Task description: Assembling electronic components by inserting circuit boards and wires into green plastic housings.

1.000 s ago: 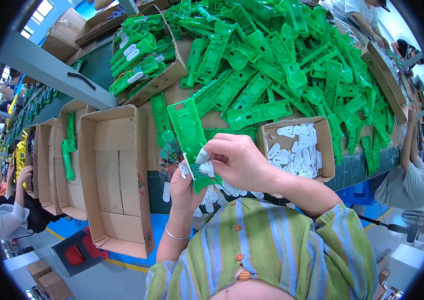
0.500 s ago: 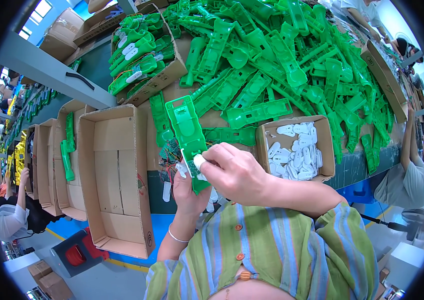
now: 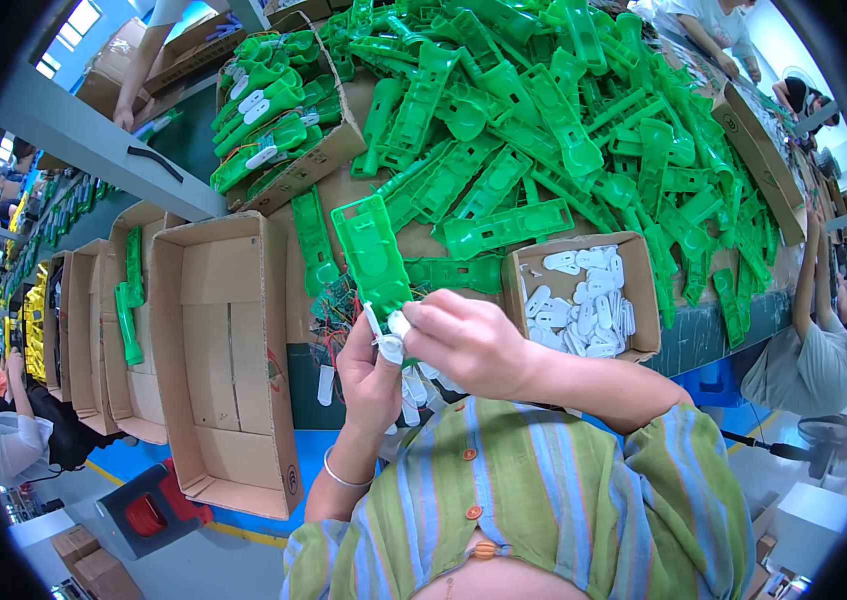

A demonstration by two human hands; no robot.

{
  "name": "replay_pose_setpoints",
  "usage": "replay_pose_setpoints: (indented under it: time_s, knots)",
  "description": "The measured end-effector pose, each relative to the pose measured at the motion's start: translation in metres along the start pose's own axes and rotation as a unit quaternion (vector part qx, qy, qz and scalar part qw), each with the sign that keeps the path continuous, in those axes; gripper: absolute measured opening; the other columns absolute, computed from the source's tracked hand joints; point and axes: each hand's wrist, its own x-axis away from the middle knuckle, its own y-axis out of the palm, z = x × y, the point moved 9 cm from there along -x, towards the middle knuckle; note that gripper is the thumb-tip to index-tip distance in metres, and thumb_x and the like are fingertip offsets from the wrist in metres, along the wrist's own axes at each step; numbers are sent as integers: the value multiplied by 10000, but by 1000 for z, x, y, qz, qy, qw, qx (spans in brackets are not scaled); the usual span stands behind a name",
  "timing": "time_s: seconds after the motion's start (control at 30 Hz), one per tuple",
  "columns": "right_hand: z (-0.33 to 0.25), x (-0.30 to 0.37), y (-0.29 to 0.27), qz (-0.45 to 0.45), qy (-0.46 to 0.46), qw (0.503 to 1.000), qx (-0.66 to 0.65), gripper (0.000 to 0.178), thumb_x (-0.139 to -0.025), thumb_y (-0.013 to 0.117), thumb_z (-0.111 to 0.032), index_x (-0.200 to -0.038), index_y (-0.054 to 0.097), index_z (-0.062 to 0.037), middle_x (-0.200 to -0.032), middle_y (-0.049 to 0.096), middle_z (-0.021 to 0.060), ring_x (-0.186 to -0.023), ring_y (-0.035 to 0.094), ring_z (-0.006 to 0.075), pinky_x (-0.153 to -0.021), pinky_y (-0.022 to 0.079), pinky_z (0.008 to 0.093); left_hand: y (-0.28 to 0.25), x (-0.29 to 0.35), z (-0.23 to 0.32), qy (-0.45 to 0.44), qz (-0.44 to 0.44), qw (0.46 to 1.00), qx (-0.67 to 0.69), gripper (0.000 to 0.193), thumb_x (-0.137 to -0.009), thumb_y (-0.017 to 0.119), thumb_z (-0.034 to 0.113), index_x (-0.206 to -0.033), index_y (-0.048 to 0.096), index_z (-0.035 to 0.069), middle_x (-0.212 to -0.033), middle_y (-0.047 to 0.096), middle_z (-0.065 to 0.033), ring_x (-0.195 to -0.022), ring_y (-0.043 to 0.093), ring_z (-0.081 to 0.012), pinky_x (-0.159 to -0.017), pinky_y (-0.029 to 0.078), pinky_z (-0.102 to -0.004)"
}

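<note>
A green plastic housing (image 3: 372,250), long and open-faced, stands tilted upward in front of me. My left hand (image 3: 369,395) grips its lower end from below, with a white cover on the thumb. At that end, my right hand (image 3: 474,345) has thumb and fingers pinched together, and a white cover shows on a fingertip. A small white plastic piece (image 3: 374,320) sticks up by the left thumb. What the right fingertips pinch is hidden. Behind the left hand lie tangled wires with small circuit boards (image 3: 336,308); loose white pieces (image 3: 326,385) lie close by on the table.
A large heap of green housings (image 3: 504,110) covers the far table. To the right is a cardboard box (image 3: 643,300) of white pieces. A box (image 3: 329,160) of wired housings stands far left, with a long cardboard tray (image 3: 209,255) nearer. Other people work around the table.
The housing's lower end is now more covered by my hands. My left thumb has shifted up onto it, showing its white cover. A co-worker's arm has appeared at far left.
</note>
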Motion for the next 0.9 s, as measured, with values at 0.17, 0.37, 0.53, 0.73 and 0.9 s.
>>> replay_pose_setpoints:
  time_s: [0.17,0.37,0.53,0.73,0.9]
  knots:
    - [25,3,-29,89,115,967,-207,299,-676,657,74,-962,594,14,-901,597,100,-834,606,200,-673,514,266,24,-4,23,33,-37,997,-57,339,-898,540,109,-1193,464,-41,-1087,591,-101,-968,583,-172,-850,463,-303]
    - [52,27,7,77,324,793,-510,220,-756,691,-15,-941,585,38,-862,610,60,-775,616,106,-707,525,243,24,8,34,79,22,987,-135,266,-870,557,81,-1108,528,-36,-963,611,-62,-851,551,-85,-733,441,-224]
    - [51,31,10,95,316,792,-514,194,-759,698,-44,-887,576,37,-853,606,59,-778,612,98,-704,520,245,24,8,43,132,44,962,-233,233,-834,552,48,-1052,569,-35,-840,621,-9,-709,524,-34,-606,421,-187]
    - [58,34,37,1,365,673,-643,363,-770,698,-94,-1061,511,16,-959,597,60,-914,592,116,-802,488,268,22,5,27,36,41,997,-49,315,-882,539,96,-1173,480,-6,-1009,584,-87,-870,575,-135,-748,469,-277]
    - [24,48,57,-296,173,807,-482,392,-757,560,-35,-1143,504,6,-1075,600,141,-1097,540,211,-947,401,315,23,-14,28,-23,-57,994,87,516,-883,550,188,-1302,326,-13,-1078,524,-168,-957,574,-305,-823,486,-433]
